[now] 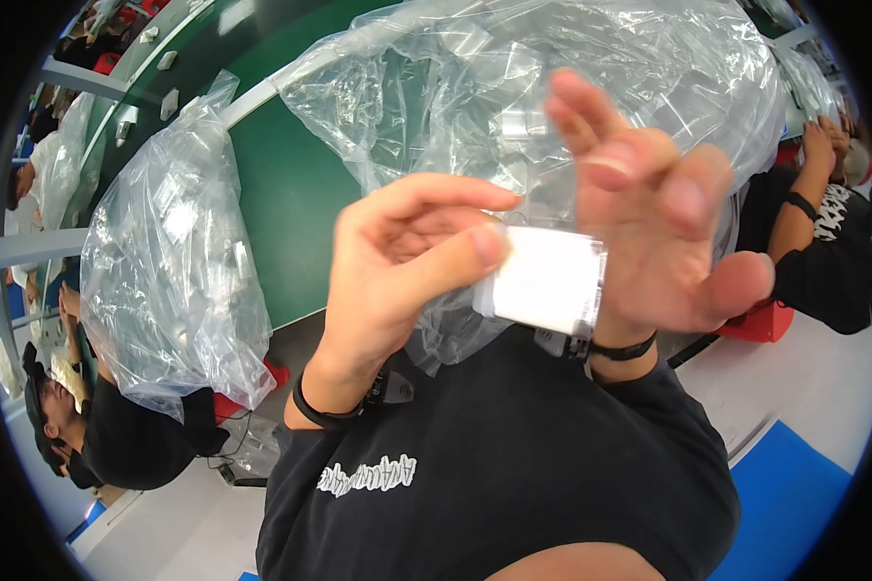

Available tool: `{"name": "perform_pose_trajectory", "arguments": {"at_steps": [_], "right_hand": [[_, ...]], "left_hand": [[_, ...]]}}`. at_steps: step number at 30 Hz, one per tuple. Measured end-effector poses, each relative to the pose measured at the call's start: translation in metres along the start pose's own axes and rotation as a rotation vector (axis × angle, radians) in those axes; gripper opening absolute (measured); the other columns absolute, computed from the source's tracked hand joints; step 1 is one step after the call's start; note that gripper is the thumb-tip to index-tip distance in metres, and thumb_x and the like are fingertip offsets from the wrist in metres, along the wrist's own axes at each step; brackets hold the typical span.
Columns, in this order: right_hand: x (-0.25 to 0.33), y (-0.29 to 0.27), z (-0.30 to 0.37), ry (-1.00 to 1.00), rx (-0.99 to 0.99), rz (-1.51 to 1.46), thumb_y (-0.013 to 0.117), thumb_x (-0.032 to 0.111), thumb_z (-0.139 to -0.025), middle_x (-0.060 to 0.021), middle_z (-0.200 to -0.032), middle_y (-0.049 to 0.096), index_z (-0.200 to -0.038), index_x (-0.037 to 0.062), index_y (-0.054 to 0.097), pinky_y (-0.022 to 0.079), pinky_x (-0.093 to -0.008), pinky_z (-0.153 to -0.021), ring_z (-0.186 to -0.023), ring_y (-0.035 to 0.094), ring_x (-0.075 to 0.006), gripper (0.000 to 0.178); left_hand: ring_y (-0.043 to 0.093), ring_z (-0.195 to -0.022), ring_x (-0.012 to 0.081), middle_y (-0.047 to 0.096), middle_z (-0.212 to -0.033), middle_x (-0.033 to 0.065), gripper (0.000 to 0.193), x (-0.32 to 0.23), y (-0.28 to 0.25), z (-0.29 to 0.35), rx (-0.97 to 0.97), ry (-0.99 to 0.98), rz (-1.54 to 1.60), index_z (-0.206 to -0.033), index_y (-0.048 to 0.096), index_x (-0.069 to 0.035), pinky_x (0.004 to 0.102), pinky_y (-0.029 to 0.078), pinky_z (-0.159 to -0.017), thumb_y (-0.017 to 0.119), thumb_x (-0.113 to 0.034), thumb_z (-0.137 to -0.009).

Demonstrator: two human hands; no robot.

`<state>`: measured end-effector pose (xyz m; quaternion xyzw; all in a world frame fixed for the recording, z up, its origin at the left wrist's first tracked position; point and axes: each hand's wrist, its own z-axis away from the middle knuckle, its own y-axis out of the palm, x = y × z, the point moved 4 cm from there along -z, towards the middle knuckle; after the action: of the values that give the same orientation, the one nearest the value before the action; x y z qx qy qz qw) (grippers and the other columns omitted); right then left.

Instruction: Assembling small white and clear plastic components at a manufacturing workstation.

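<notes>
My left hand (383, 257) pinches a small white rectangular packet (545, 281) between thumb and fingers. The packet has a see-through right edge with dark marks along it; I cannot make out what is inside. Close by on the right, my right hand (649, 218) is raised with its fingers spread, and motion blurs it a little. The packet overlaps the edge of that palm in view, and whether they touch is hard to tell. Beyond both hands lies a large clear plastic bag (412, 107) holding several small pale pieces.
A green work table (279, 218) stretches under the bags. Another clear bag (174, 261) of small items hangs over its edge at the left. People in black sit on either side. A red stool (763, 322) stands at the right, near a blue floor patch (785, 494).
</notes>
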<state>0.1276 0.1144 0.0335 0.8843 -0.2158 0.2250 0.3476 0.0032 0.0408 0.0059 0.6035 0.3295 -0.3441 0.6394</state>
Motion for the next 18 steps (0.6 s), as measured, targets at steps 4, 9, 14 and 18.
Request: {"name": "perform_pose_trajectory", "arguments": {"at_steps": [4,9,14,18], "right_hand": [[0.015,0.017,-0.005,0.089,0.741,-0.390,0.046,0.039,-0.093,-0.0138,-0.077,0.066,-0.084,0.0011,0.066,0.050,-0.0380,-0.076,-0.075,0.065,-0.0250,0.044],[0.020,-0.002,0.008,0.222,0.230,-0.375,0.036,0.041,-0.096,-0.0016,-0.074,0.048,-0.089,0.0102,0.048,0.040,-0.0361,-0.078,-0.067,0.053,-0.0161,0.034],[0.005,-0.006,0.017,0.201,0.155,-0.404,0.035,0.042,-0.097,-0.0034,-0.084,0.046,-0.090,0.0104,0.048,0.037,-0.0391,-0.081,-0.079,0.051,-0.0169,0.034],[0.013,-0.007,0.018,0.143,0.244,-0.186,0.031,0.043,-0.097,-0.0042,-0.081,0.047,-0.090,0.0092,0.048,0.036,-0.0392,-0.083,-0.080,0.053,-0.0186,0.038]], "left_hand": [[0.063,-0.078,0.0134,0.065,-0.090,0.0101,0.016,0.026,0.006,0.001,0.097,-0.296,0.334,-0.098,0.060,0.004,0.0250,0.053,-0.068,0.061,-0.006,-0.085],[0.063,-0.083,0.0186,0.062,-0.104,0.0172,0.027,0.014,0.002,0.001,0.032,0.149,-0.080,-0.101,0.060,0.005,0.0276,0.051,-0.072,0.067,-0.011,-0.081],[0.062,-0.089,0.0213,0.063,-0.101,0.0187,0.032,-0.001,0.007,0.014,-0.033,0.578,-0.458,-0.098,0.063,0.006,0.0273,0.047,-0.078,0.075,0.001,-0.069],[0.061,-0.085,0.0179,0.063,-0.094,0.0153,0.026,-0.001,0.007,0.014,-0.099,0.505,-0.406,-0.097,0.063,0.007,0.0273,0.048,-0.075,0.070,0.007,-0.072]]}}
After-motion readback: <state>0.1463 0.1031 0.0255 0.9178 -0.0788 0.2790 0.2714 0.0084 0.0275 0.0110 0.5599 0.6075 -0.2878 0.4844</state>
